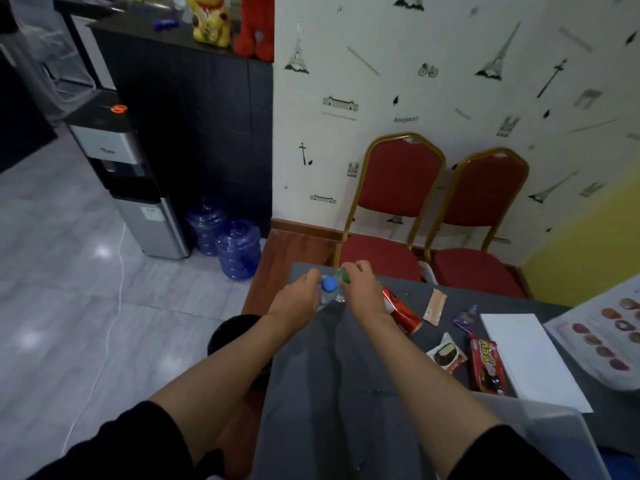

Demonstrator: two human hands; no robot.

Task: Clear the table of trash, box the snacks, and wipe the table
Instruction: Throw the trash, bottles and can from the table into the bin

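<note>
At the far left corner of the grey table (332, 382), my left hand (298, 299) grips a clear plastic bottle with a blue cap (329, 284). Beside it, my right hand (363, 289) holds a second clear bottle with a green cap (345, 277). A crushed red can (401, 311) lies just right of my right wrist. Further right lie a beige wrapper (434, 306), a purple wrapper (465, 318), an ice-cream bar wrapper (446, 355) and a red snack pack (486, 367).
A black trash bin (232, 332) stands on the floor left of the table, below my left forearm. A white sheet (530, 358) and a clear plastic box lid (554, 431) lie at right. Two red chairs (398, 202) stand behind the table.
</note>
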